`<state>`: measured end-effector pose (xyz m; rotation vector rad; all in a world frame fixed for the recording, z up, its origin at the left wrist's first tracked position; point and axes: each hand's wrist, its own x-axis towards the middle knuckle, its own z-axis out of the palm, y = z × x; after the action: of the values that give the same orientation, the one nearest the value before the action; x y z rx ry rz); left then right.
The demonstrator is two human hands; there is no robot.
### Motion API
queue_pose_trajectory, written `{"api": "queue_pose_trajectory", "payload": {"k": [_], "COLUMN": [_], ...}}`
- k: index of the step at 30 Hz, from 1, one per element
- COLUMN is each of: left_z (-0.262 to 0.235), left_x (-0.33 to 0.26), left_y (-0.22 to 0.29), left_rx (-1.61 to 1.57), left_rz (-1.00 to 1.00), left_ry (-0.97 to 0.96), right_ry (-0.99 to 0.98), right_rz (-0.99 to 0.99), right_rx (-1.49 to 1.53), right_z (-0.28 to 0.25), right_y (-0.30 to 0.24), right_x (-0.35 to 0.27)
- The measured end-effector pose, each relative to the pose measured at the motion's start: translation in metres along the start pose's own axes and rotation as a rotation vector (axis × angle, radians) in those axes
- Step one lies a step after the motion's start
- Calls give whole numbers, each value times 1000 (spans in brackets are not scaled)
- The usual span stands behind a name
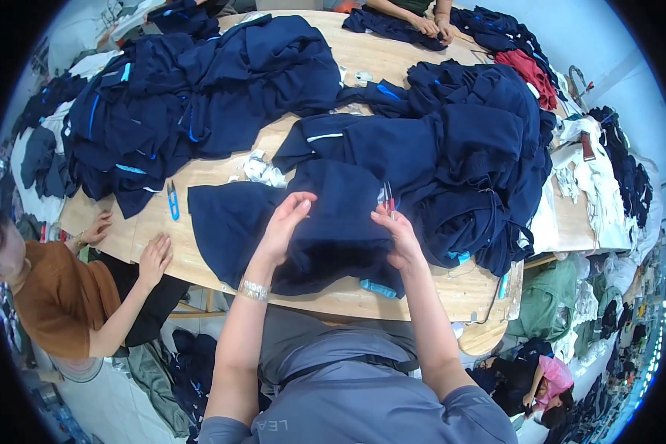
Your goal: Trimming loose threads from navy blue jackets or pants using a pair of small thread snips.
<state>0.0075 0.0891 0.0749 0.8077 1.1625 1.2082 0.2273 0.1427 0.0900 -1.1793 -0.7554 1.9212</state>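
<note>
Both my hands are raised over a navy garment (338,194) at the table's near edge. My left hand (281,229) is closed, thumb and fingertips together in front of the cloth; what is pinched there, if anything, is too small to make out. My right hand (401,235) grips a pair of thread snips (389,198) with red on them, the metal blades pointing away from me. Its fingertips are close to the right side of the same cloth. A light blue piece (378,288) shows at the garment's lower edge. To the left, a navy panel (228,226) spreads flat.
Large navy garment piles (222,81) cover the table (137,233) left and right. Blue snips (173,201) and white scraps (263,169) lie left of centre. A co-worker (66,296) sits at left, hands on the table; another person's hands (436,29) handle navy cloth at the far side.
</note>
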Motion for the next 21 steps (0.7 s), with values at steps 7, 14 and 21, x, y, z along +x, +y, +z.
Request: {"api": "queue_pose_trajectory", "payload": {"k": [7,14,21], "left_z": [-20,-69,-70], "left_x": [-6,-70,-123], "left_y": [8,9,-32], "left_rx": [304,494,965], "left_rz": [102,157,49], "left_ry": [132,443,623], "right_ry": [14,18,45], "right_rz": [-20,-336,-343], "right_rx": [34,-263,-359], "right_z": [-1,-47,-72], "right_y": [15,11,27], "right_x": [17,17,15]}}
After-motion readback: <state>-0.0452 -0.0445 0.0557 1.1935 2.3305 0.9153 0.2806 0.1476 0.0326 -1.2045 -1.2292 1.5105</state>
